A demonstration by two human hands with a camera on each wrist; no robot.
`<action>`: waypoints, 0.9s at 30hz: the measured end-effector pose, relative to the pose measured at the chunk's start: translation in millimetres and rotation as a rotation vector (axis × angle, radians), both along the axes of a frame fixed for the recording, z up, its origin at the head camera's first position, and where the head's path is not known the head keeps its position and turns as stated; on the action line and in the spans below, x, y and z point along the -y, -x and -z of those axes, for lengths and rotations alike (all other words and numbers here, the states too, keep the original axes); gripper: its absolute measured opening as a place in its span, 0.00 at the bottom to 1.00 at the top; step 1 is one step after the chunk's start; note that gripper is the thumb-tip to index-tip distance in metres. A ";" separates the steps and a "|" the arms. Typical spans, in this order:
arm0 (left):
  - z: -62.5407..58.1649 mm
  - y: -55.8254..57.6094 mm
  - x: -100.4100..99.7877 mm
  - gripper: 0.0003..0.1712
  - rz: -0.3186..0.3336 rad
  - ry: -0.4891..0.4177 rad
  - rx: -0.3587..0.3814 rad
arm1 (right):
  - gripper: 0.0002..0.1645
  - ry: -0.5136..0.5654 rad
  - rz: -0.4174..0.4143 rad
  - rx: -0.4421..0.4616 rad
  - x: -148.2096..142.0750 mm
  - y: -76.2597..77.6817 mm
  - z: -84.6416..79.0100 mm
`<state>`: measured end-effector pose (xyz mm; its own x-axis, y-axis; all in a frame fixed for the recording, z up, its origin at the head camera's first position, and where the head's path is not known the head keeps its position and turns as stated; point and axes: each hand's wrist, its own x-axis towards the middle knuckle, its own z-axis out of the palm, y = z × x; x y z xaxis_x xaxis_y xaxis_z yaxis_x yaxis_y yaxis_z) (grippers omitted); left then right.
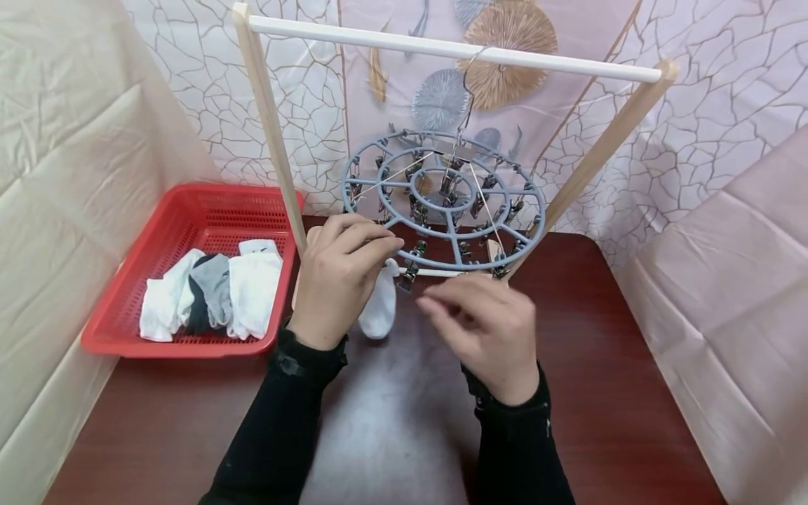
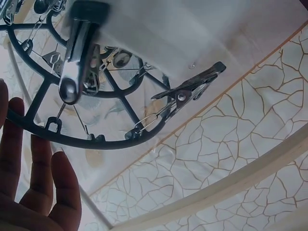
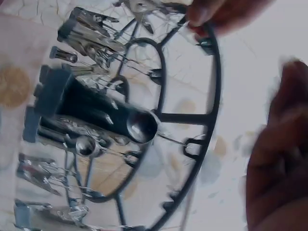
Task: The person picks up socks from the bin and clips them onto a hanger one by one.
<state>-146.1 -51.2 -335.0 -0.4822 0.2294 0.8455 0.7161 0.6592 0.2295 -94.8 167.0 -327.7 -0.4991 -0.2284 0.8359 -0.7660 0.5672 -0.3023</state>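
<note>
A round grey clip hanger [image 1: 454, 256] with metal clips hangs from a white bar. My left hand [image 1: 344, 270] holds its near-left rim, with fingers [image 2: 41, 173] reaching behind the ring in the left wrist view. A white sock [image 1: 379, 308] hangs below the rim, partly hidden by that hand. To its right dangles a dark clip [image 1: 409, 275]. My right hand [image 1: 482, 326] is in front of the near rim with loosely bent fingers, nothing visible between them. In the right wrist view it is blurred and apart from the ring [image 3: 214, 82].
At the left, a red plastic basket [image 1: 183, 347] holds white, grey and black socks [image 1: 211, 291]. The wooden stand [image 1: 609, 144] has a white top bar [image 1: 379, 41] and rises from the dark red table [image 1: 625, 393]. Patterned cloth [image 1: 726, 91] closes off the back and sides.
</note>
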 end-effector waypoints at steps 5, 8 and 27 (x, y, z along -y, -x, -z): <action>-1.0 -0.1 4.4 0.08 -0.012 -0.007 0.004 | 0.32 -0.185 0.182 0.347 20.8 -2.8 12.8; -0.6 -0.5 4.6 0.09 -0.009 -0.010 0.013 | 0.34 -0.117 0.226 0.435 30.3 8.1 24.5; -21.2 13.5 49.3 0.24 -0.117 0.097 0.062 | 0.17 0.160 0.143 0.408 33.5 32.7 39.5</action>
<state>-159.6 -100.5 -313.8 -0.5607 0.2479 0.7900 0.6195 0.7587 0.2017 -127.5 133.5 -367.2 -0.8119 -0.0171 0.5835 -0.4834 0.5802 -0.6555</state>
